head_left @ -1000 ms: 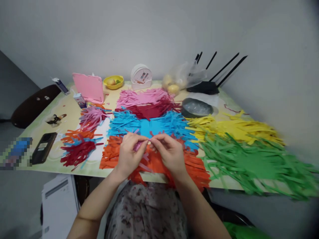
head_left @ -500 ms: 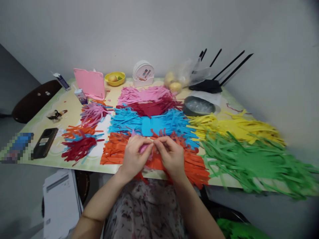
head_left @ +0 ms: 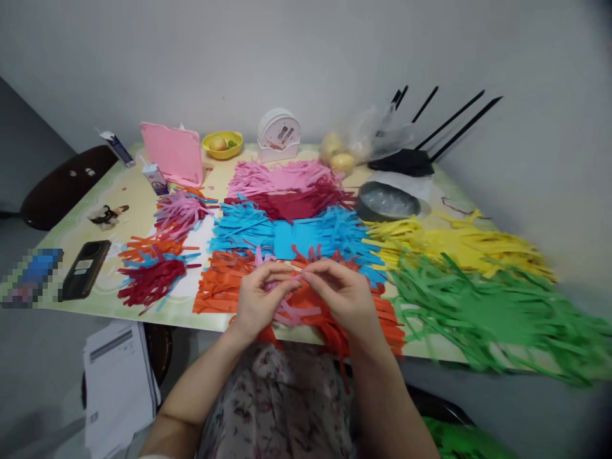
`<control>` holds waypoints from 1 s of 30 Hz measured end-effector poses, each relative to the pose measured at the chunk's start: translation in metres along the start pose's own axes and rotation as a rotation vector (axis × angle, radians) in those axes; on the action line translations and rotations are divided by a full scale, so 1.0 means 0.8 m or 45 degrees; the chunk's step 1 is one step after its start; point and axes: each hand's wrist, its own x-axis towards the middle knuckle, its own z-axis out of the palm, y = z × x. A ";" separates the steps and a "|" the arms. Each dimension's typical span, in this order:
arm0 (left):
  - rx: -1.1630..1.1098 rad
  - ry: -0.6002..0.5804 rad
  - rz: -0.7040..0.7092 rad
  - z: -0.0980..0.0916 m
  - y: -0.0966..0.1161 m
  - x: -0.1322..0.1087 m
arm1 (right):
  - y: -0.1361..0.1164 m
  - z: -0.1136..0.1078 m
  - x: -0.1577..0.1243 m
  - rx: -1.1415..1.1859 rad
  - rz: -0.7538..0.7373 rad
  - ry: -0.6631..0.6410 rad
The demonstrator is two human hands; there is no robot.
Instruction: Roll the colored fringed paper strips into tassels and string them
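Far left, a black phone (head_left: 86, 277) lies flat near the table (head_left: 62, 239) edge, and there's a small hair clip (head_left: 108, 215) beyond it. Moving in, two little cartons: one (head_left: 117, 148) leaning at the back corner, one (head_left: 155, 178) upright just beside the pink tablet case (head_left: 173, 153). In front of those, a pink-purple pom-pom (head_left: 179, 213), then a dark red, orange and blue one (head_left: 150, 274) nearer the edge.

Now the middle, and here's the action. The left hand (head_left: 258, 299) is over the near table edge, its fingers (head_left: 270, 271) curled tight around a pink paper fringe (head_left: 294, 313). Tips poke up above the knuckles and loose strands trail out below. Right up against it is the right hand (head_left: 347, 299), its fingers (head_left: 320, 271) pinched shut on the same fringe where the two hands meet. Both hover just above the orange fringed sheet (head_left: 220, 290).

Behind them lie the blue sheet (head_left: 291, 236), the dark red sheet (head_left: 291, 204) and the pink sheet (head_left: 282, 177), row after row towards the wall. At the back sit a yellow bowl (head_left: 222, 143) and a round white holder (head_left: 280, 134).

Swinging right: a clear bag of fruit (head_left: 354, 150), a black router (head_left: 406, 162) with its antennas up, a dark dish (head_left: 387, 201), then the yellow fringe (head_left: 454, 245) and the big green fringe (head_left: 478, 312) spilling over the right end
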 end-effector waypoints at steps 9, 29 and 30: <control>0.117 0.012 0.026 0.001 -0.004 0.000 | -0.008 0.012 -0.004 -0.283 -0.135 0.109; 0.103 -0.166 -0.036 -0.016 0.002 -0.004 | -0.003 0.006 -0.001 -0.319 -0.122 -0.065; 0.105 -0.163 -0.041 -0.016 0.001 -0.005 | -0.003 0.006 -0.001 -0.324 -0.122 -0.068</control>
